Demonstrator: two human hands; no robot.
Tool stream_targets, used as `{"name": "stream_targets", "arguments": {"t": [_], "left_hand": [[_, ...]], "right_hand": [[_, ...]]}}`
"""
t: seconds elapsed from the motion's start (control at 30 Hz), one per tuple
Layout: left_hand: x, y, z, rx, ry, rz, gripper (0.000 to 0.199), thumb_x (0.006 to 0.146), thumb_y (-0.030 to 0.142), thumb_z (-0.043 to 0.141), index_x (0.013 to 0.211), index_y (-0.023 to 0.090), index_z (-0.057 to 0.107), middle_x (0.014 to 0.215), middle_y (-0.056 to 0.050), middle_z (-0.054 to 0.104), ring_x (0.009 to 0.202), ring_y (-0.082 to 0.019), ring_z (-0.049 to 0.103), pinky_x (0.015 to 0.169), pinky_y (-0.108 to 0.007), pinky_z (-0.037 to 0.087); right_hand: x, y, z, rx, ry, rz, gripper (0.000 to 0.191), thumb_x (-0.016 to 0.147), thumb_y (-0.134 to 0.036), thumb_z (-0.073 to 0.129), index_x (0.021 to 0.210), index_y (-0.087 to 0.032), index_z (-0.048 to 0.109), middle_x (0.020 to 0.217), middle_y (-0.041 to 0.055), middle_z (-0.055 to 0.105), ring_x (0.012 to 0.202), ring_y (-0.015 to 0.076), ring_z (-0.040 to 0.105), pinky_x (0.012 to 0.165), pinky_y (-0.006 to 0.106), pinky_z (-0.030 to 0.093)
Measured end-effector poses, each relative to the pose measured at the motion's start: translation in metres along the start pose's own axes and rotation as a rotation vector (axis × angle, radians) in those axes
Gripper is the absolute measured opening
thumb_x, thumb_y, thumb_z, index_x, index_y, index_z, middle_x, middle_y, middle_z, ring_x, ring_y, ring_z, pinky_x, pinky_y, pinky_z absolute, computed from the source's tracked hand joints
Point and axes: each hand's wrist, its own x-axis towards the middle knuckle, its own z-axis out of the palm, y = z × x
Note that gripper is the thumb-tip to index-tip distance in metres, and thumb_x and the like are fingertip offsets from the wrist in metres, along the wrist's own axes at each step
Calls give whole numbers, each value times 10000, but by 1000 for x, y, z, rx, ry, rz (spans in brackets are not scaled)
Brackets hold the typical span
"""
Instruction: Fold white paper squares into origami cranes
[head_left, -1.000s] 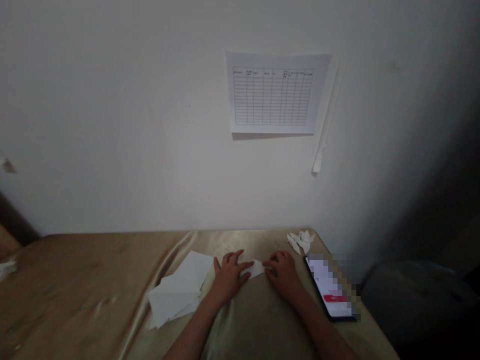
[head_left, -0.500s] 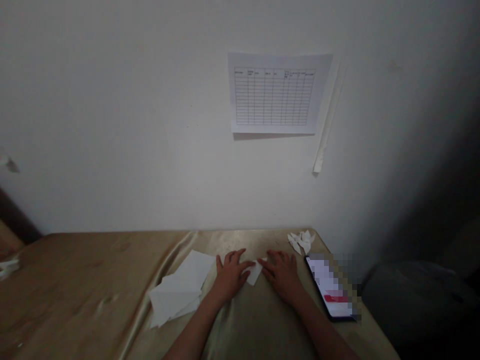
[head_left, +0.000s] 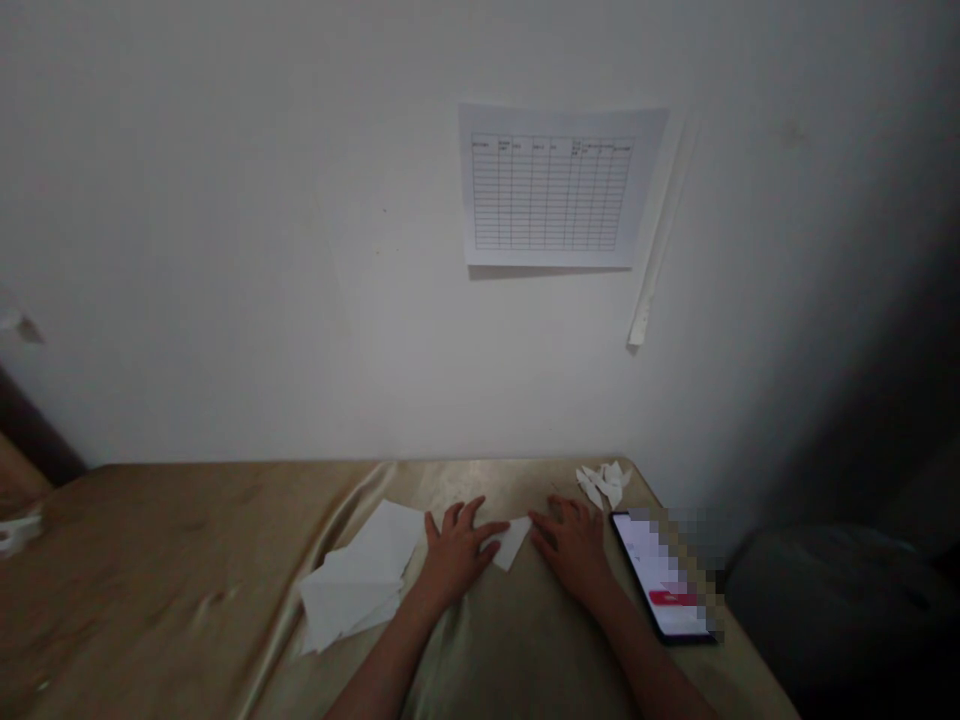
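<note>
A small folded piece of white paper (head_left: pixel 513 544) lies on the cloth-covered table between my hands. My left hand (head_left: pixel 456 548) has its thumb and index finger on the paper's left part, holding it against the surface, while its other fingers are spread. To the right, my right hand (head_left: pixel 576 548) is open with fingers apart; its index fingertip is by the paper's upper right corner, and I cannot tell if they touch. Beside my left forearm lies a loose pile of white paper sheets (head_left: pixel 360 578).
A phone (head_left: pixel 652 580) with a lit screen lies right of my right hand. Torn paper scraps (head_left: pixel 606 484) sit near the table's back right corner. The brownish cloth (head_left: pixel 180 560) has folds. Behind the table, a printed table sheet (head_left: pixel 553 190) hangs on the wall (head_left: pixel 262 250).
My right hand has shifted slightly to the right, uncovering the paper's right corner. My left hand stays on the paper, its fingers moved a little.
</note>
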Motion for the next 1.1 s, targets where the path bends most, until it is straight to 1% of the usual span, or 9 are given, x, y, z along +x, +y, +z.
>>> {"name": "stream_targets", "arguments": {"t": [0.13, 0.2, 0.37, 0.47, 0.6, 0.77, 0.9, 1.0, 1.1], "left_hand": [[0, 1, -1, 15, 33, -19, 329, 882, 414, 620, 1208, 441, 657, 1548, -1, 431, 1423, -384, 314, 1096, -787, 79], [0, 0, -1, 18, 51, -9, 305, 870, 422, 631, 1170, 384, 673, 1537, -5, 451, 1416, -382, 323, 1108, -776, 81], [3, -3, 1, -12, 73, 72, 273, 867, 380, 632, 1136, 339, 656, 1538, 16, 463, 1417, -358, 328, 1122, -767, 56], [5, -5, 4, -59, 35, 130, 289, 888, 346, 591, 1172, 325, 638, 1514, 0, 499, 1424, -317, 335, 1150, -725, 66], [7, -10, 6, -119, -8, 163, 412, 915, 311, 548, 1326, 341, 557, 1380, -25, 629, 1411, -263, 375, 1175, -684, 28], [8, -15, -2, -124, 10, 157, 285, 906, 329, 592, 1167, 406, 678, 1319, 25, 672, 1361, -279, 426, 1152, -703, 14], [8, -16, -7, -112, 27, 173, 238, 893, 344, 622, 1098, 402, 727, 1259, 5, 704, 1281, -275, 489, 1163, -667, 60], [8, -17, -5, -104, 20, 170, 211, 875, 346, 648, 1063, 381, 736, 1317, 12, 673, 1318, -278, 459, 1171, -646, 90], [7, -18, -3, -100, -3, 156, 235, 894, 351, 625, 1111, 395, 703, 1391, 30, 623, 1377, -281, 402, 1165, -661, 96]], "right_hand": [[-1, -5, -3, 78, -41, -78, 414, 920, -392, 567, 1331, -346, 588, 1491, 41, 488, 1379, 307, 366, 1167, 593, 148], [-2, -9, -4, 129, -75, -139, 430, 898, -367, 589, 1327, -333, 591, 1489, 33, 497, 1394, 291, 360, 1186, 577, 118], [-7, -17, -4, 256, -183, -271, 443, 847, -450, 664, 1278, -355, 626, 1392, 17, 597, 1406, 275, 362, 1200, 581, 10], [-7, -18, -4, 269, -212, -253, 477, 819, -528, 688, 1262, -357, 635, 1373, 18, 613, 1407, 281, 364, 1190, 595, -40], [-6, -16, -3, 237, -200, -225, 450, 813, -523, 695, 1230, -361, 653, 1422, 19, 574, 1422, 295, 338, 1174, 619, -64], [-5, -13, -3, 182, -180, -205, 453, 824, -520, 685, 1254, -387, 639, 1486, 21, 504, 1424, 307, 321, 1165, 637, -44], [-6, -11, -5, 164, -165, -156, 468, 811, -527, 704, 1260, -415, 632, 1515, 11, 461, 1418, 305, 324, 1177, 611, 27], [-6, -10, -6, 155, -188, -154, 490, 813, -514, 702, 1285, -417, 615, 1521, 18, 450, 1420, 308, 318, 1178, 606, 51], [-5, -10, -7, 155, -202, -167, 493, 830, -470, 681, 1309, -381, 604, 1528, 38, 441, 1428, 311, 307, 1179, 611, 52]]}}
